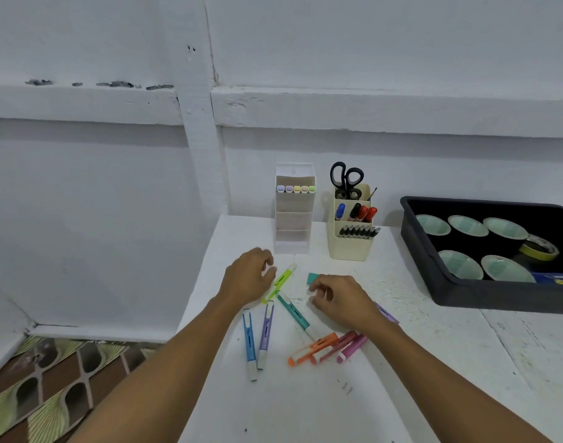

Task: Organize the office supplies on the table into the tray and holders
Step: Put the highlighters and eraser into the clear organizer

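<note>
Five done: highlighters (296, 188) in far holder (293, 219).
To do: about eight loose highlighters (294, 311), near.
Your fingers: left hand (246, 276), right hand (340, 297) loosely curled, gripping nothing.

i see white table (433, 362), blk tray (439, 282), cream holder (348, 247). lime highlighter (281, 281), teal highlighter (294, 313), blue highlighter (249, 343), lilac highlighter (265, 334), orange highlighter (312, 348), magenta highlighter (353, 347). floor mat (50, 378): brown w/ green arches.
</note>
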Action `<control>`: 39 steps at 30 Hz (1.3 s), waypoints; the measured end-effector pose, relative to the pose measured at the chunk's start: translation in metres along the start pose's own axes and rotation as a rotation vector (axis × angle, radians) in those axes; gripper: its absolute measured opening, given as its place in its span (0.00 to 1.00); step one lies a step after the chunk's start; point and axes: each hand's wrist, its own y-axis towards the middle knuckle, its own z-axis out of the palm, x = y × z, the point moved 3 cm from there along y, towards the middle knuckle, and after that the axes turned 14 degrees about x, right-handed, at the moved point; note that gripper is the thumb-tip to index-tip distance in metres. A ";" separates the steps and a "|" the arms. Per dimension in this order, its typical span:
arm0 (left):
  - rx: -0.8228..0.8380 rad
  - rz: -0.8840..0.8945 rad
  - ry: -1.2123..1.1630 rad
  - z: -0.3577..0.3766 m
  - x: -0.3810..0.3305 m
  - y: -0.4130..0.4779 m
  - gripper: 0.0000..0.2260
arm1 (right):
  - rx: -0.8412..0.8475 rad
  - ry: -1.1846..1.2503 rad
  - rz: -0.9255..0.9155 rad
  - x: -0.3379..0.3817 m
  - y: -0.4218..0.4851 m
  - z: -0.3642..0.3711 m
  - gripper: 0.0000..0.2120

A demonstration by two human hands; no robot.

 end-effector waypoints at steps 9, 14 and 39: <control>-0.024 0.003 0.119 0.034 0.003 -0.034 0.17 | 0.074 -0.193 0.016 0.022 -0.004 0.020 0.19; -0.054 -0.004 0.036 0.049 -0.005 -0.036 0.17 | 0.108 -0.057 0.014 0.001 -0.025 -0.002 0.12; 0.034 0.323 0.166 0.065 -0.067 -0.044 0.10 | -0.179 -0.115 -0.018 -0.030 -0.073 0.008 0.05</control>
